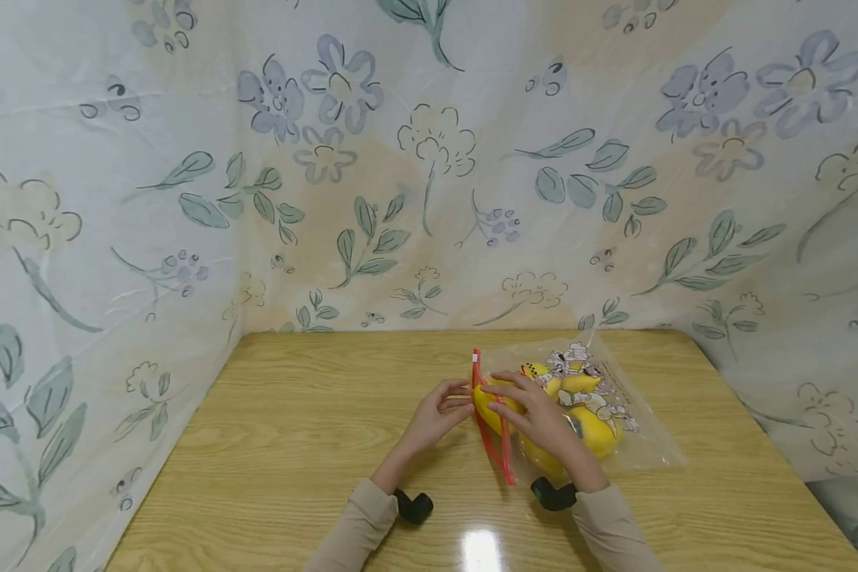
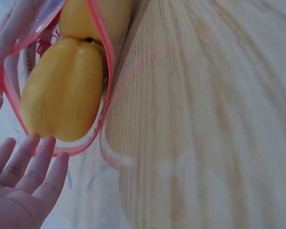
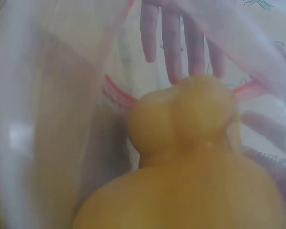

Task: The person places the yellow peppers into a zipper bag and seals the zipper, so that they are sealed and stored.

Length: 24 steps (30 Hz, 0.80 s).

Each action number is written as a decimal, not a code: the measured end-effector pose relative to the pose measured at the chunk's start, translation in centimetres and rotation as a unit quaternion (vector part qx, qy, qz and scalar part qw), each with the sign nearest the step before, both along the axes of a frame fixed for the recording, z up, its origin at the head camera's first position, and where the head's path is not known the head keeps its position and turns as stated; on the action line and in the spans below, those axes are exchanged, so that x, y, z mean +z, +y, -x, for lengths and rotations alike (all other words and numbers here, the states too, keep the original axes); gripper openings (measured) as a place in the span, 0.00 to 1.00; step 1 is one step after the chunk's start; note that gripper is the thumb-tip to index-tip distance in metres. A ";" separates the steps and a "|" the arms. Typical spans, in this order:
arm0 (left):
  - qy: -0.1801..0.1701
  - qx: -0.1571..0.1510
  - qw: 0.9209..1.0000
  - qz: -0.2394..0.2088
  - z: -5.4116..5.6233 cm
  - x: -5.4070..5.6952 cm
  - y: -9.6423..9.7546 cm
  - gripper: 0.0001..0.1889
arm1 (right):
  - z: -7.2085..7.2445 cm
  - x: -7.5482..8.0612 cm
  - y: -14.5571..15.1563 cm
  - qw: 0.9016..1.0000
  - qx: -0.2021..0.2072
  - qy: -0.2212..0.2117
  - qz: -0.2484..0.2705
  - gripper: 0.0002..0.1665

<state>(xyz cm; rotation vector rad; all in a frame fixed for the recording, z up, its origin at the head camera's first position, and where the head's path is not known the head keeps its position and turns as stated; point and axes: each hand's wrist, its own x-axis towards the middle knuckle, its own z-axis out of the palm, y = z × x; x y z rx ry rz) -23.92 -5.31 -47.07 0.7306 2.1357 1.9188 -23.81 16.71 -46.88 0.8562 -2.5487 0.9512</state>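
Observation:
A clear zip bag with cartoon prints lies on the table, its red-edged mouth facing left. At the mouth sits a yellow bell pepper, with larger yellow things deeper inside. My left hand is left of the mouth, fingers extended, fingertips right at the pepper's outer end. From above, my right hand rests over the bag beside the mouth, its fingers spread and reaching toward the red edge. In the right wrist view the lobed pepper shows through the film, the left fingers beyond it.
The wood-grain table extends around the bag. Flower-patterned cloth stands behind it and along both sides. Dark wrist-worn pieces sit near both sleeves.

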 end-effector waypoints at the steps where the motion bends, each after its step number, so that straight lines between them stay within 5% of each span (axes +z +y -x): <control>1: 0.000 -0.002 1.000 0.001 0.0 0.0 0.0 0.24 | 0.0 0.0 0.0 1.000 0.000 0.001 0.000 0.18; 17: -0.001 -0.032 0.999 -0.014 0.3 0.2 0.6 0.27 | 0.2 -0.3 -0.2 1.000 0.012 0.015 0.010 0.17; 24: -0.027 -0.042 0.999 -0.009 0.4 0.2 0.8 0.29 | 0.1 -0.1 -0.2 1.000 0.014 0.019 0.013 0.16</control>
